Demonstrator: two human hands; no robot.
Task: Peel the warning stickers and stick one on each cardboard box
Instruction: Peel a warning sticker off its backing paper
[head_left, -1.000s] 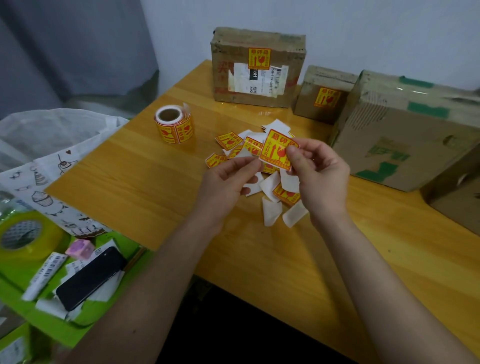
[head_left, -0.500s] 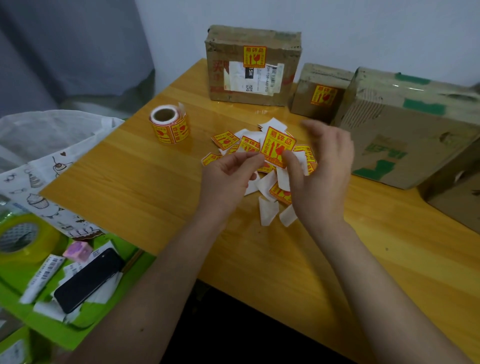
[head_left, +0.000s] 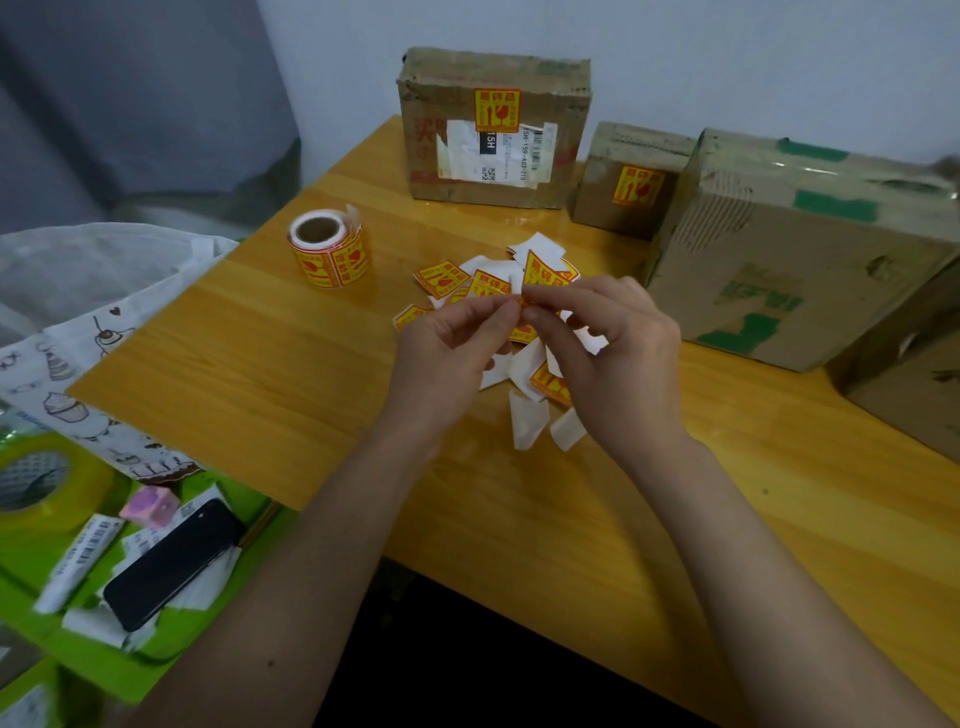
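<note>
- A black phone lies on a green tray, left of the wooden table.
- A sticker roll stands on the table, left of the sticker pile.
- The left hand and right hand meet above the pile, fingertips pinching one yellow sticker between them.
- Behind the pile, the back box wears a sticker.
- Right of it, the small box also wears one.
- The big box, right of the pile, shows none on the faces in view.
</note>
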